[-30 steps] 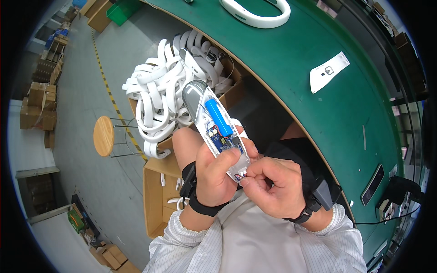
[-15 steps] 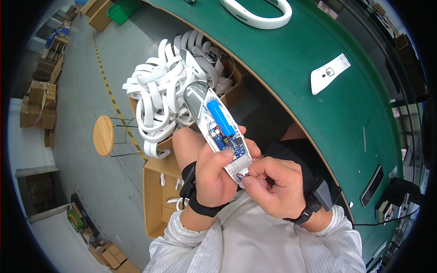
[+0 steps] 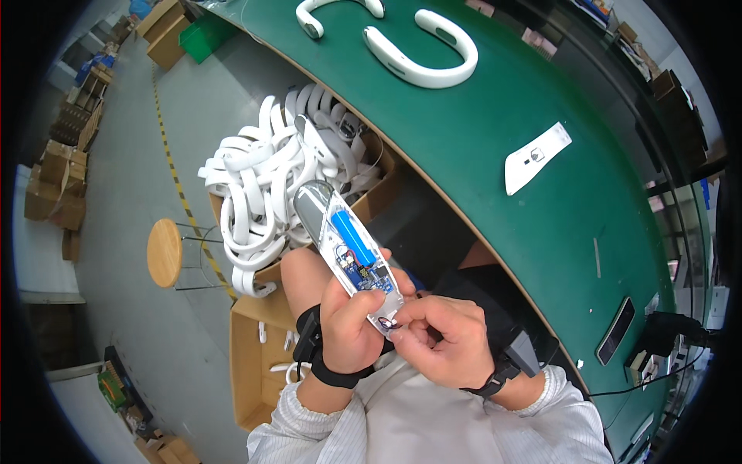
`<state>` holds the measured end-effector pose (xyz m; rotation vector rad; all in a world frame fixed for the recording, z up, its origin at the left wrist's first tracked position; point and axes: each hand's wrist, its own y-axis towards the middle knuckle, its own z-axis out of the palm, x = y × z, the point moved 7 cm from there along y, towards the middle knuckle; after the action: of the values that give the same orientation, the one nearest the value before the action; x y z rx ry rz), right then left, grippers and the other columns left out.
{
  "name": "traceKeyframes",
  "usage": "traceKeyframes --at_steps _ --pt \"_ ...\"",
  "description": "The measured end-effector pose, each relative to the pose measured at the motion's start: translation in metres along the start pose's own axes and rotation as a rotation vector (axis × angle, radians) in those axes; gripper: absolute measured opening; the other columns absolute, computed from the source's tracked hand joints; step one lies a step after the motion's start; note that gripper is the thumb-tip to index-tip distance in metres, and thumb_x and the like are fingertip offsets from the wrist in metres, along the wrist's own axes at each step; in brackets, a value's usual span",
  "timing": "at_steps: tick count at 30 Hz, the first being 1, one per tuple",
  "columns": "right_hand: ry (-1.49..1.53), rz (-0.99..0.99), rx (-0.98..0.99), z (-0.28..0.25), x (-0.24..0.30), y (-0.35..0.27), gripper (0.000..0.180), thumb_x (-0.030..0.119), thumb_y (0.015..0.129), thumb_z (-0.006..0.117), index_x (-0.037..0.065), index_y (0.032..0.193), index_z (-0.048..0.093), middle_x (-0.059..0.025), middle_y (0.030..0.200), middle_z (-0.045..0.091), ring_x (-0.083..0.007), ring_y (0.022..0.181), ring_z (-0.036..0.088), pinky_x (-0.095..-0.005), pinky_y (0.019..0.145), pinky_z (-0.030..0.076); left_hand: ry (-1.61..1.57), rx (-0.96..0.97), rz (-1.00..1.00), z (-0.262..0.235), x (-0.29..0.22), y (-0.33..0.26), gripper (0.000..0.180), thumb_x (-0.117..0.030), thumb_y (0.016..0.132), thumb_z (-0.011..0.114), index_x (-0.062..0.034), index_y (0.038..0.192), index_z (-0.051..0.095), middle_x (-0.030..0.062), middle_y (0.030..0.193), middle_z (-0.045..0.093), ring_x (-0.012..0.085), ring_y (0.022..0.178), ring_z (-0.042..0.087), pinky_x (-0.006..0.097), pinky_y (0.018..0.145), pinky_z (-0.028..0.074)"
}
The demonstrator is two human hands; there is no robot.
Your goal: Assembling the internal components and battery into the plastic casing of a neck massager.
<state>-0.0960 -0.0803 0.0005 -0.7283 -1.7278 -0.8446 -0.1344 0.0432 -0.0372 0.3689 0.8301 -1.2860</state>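
Left hand (image 3: 348, 331) clasps device (image 3: 351, 259); right hand's (image 3: 448, 338) fingers narrowed at wires (image 3: 386, 324), hold unclear. Likely light, stiff; board (image 3: 376, 278) probably fragile: grip shell (image 3: 381, 308) sides.

Lots of free room on green table (image 3: 464, 155) btwn nearest white band (image 3: 457, 76) & flat white piece (image 3: 533, 164), & more btwn that & phone (image 3: 616, 331). From R hand (image 3: 448, 340), way there goes over table edge (image 3: 502, 268). Black cord (image 3: 638, 387) lies across table below phone. L hand (image 3: 348, 332) has less room: white case (image 3: 349, 257) sticks out ahead, big pile of white loops (image 3: 267, 178) is past it, cardboard box (image 3: 249, 394) nr its L side, stool (image 3: 165, 253) further L
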Motion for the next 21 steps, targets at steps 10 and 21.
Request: traceKeyframes --at_steps 10,21 --pt "-0.024 0.142 -0.149 -0.018 -0.034 0.045 0.01 0.007 0.086 0.069 0.0 0.094 0.067 0.0006 0.062 0.058 -0.0053 0.055 0.05 -0.0238 0.053 0.042 0.004 -0.196 -0.021 -0.033 -0.015 0.004 0.045 -0.004 0.077 0.048 0.0031 0.121 0.048 0.0248 0.087 0.067 0.0334 0.074 0.068 0.042 0.07 0.058" --pt "0.124 0.531 -0.246 0.071 -0.299 0.155 0.087 0.016 0.083 0.07 -0.002 0.154 0.023 -0.0195 0.135 0.056 -0.022 0.106 0.063 -0.0355 0.085 0.052 0.047 -0.177 -0.07 -0.087 -0.04 -0.02 0.047 -0.001 0.074 0.048 0.0084 0.12 0.05 0.0252 0.092 0.068 0.0273 0.078 0.068 0.038 0.075 0.058"
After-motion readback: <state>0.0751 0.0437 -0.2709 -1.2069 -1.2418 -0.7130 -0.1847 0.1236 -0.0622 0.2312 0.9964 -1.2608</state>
